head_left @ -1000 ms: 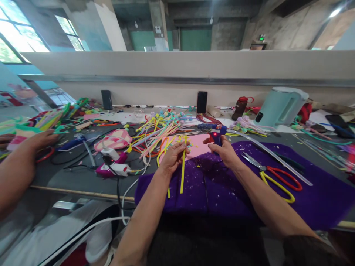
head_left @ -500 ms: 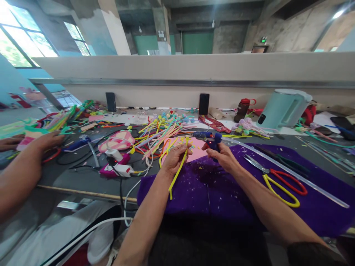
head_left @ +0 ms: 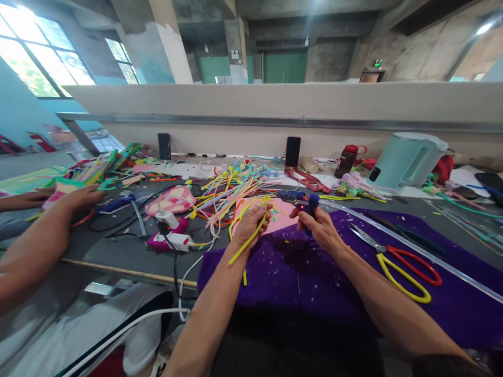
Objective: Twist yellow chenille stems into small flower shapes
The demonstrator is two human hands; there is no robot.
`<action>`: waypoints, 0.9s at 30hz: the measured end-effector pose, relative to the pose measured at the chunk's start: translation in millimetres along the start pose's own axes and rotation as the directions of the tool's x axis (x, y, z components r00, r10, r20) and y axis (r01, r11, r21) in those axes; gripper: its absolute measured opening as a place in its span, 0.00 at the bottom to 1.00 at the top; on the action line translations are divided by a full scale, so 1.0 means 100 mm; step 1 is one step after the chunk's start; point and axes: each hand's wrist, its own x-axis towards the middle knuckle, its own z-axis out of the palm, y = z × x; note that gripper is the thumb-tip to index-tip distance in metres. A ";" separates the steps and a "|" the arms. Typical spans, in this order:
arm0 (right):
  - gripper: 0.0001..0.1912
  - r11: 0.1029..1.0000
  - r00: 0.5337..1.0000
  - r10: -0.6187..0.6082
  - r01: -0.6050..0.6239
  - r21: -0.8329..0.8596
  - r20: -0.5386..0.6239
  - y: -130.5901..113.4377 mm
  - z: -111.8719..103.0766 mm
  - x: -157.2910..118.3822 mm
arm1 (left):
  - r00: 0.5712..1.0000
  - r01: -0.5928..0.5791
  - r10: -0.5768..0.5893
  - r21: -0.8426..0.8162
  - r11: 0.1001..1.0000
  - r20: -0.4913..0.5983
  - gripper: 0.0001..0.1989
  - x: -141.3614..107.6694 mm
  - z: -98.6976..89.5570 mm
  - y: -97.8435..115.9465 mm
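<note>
Between the fingertips of my left hand (head_left: pixel 252 224) is a yellow pipe cleaner (head_left: pixel 247 243), its long end hanging down across my wrist. A small yellow shape tops it just above the fingers. My right hand (head_left: pixel 317 225) is wrapped round the grip of a blue glue gun (head_left: pixel 304 201), whose small red light is lit. The gun's nozzle points left, close to the yellow top. Beneath both hands lie a pink sheet (head_left: pixel 281 217) with small yellow bits and a purple cloth (head_left: pixel 283 272) dotted with pale specks.
Scissors (head_left: pixel 387 251) with red and yellow handles and a long clear tube (head_left: pixel 416 246) lie at right. A kettle (head_left: pixel 408 159) and bottle (head_left: pixel 346 160) stand behind. Pipe cleaners (head_left: pixel 231 191) are heaped centrally. At left are a power strip (head_left: pixel 173 242) and a co-worker's arm (head_left: pixel 51 230).
The pipe cleaner in my left hand has turned, its lower end swinging left over my wrist. The glue gun stays in my right hand near it. The whole view has shifted slightly.
</note>
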 end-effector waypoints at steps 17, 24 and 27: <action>0.14 0.996 0.999 -0.039 0.042 -0.075 0.038 -0.09 0.02 -0.03 | 0.996 -0.080 0.076 0.129 0.988 0.037 0.16 -0.01 0.03 -0.05; 0.14 0.996 0.999 0.002 0.001 -0.090 0.036 -0.04 0.02 -0.03 | 0.996 -0.093 0.094 0.185 0.978 0.004 0.16 -0.02 0.05 -0.05; 0.14 0.993 1.000 0.007 -0.004 -0.116 0.028 -0.02 0.02 -0.03 | 0.994 -0.111 0.110 0.203 0.973 0.013 0.16 -0.01 0.04 -0.06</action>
